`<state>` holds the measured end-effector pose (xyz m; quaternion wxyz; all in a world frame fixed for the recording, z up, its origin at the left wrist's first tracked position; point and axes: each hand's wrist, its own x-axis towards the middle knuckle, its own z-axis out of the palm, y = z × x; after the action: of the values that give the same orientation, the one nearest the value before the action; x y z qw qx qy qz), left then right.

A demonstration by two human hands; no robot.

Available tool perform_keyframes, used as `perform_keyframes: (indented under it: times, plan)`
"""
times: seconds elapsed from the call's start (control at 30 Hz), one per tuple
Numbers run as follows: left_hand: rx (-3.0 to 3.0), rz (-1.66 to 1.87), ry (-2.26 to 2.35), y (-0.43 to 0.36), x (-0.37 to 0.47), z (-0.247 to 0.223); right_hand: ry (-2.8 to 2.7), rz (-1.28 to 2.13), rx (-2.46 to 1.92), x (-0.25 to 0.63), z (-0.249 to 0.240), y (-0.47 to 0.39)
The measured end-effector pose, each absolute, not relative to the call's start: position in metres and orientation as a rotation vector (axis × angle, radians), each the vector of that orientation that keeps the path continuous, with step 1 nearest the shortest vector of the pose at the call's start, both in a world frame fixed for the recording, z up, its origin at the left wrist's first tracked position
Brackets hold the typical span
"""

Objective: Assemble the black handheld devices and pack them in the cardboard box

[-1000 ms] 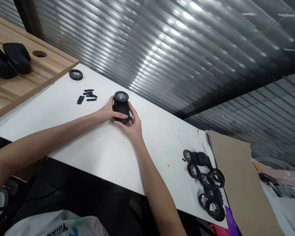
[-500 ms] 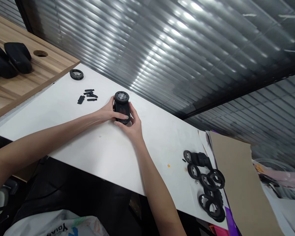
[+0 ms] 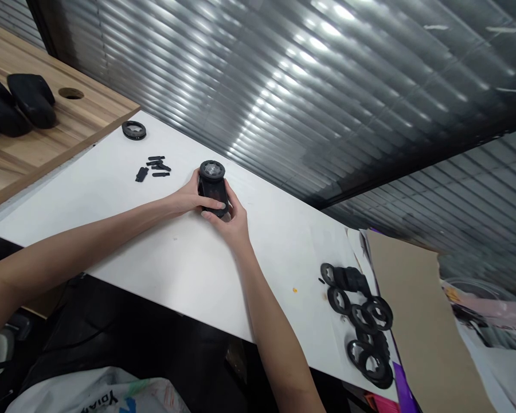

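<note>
Both hands grip a black handheld device, its kind unclear, with a round ringed head and a silvery patterned centre (image 3: 214,170). It is held at the far side of the white table, round head away from me. My left hand (image 3: 194,196) wraps its left side, thumb lying across the front of the body. Closed around the right side and lower end is my right hand (image 3: 234,221). Some fingers are hidden behind the device. Left of the hands lie several small flat black strips (image 3: 158,165), and beyond them a black ring (image 3: 133,130).
Several black rings and dark parts (image 3: 362,319) lie at the table's (image 3: 163,258) right end, beside a brown cardboard sheet (image 3: 421,310). A tiny yellow piece (image 3: 294,290) is nearby. Black curved casings (image 3: 33,100) rest on a wooden board (image 3: 98,109) at left. A corrugated metal wall (image 3: 258,86) borders the back.
The device has shifted very slightly left and tilted a little in my hands. Both hands keep their hold, and the other parts lie as before.
</note>
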<state>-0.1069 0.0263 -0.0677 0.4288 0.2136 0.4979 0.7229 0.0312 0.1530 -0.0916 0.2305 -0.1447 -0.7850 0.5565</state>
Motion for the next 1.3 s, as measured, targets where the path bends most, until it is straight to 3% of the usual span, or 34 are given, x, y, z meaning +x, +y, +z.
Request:
perform_keyframes:
  times: [0.53, 1.3]
  plan:
    - [0.486, 1.831, 1.188, 0.029, -0.103, -0.066, -2.056, 1.561, -0.375, 0.024, -0.099, 0.155]
    - [0.242, 1.911, 1.074, 0.038, -0.115, -0.076, -1.535, 1.894, -0.646, 0.016, -0.092, 0.171]
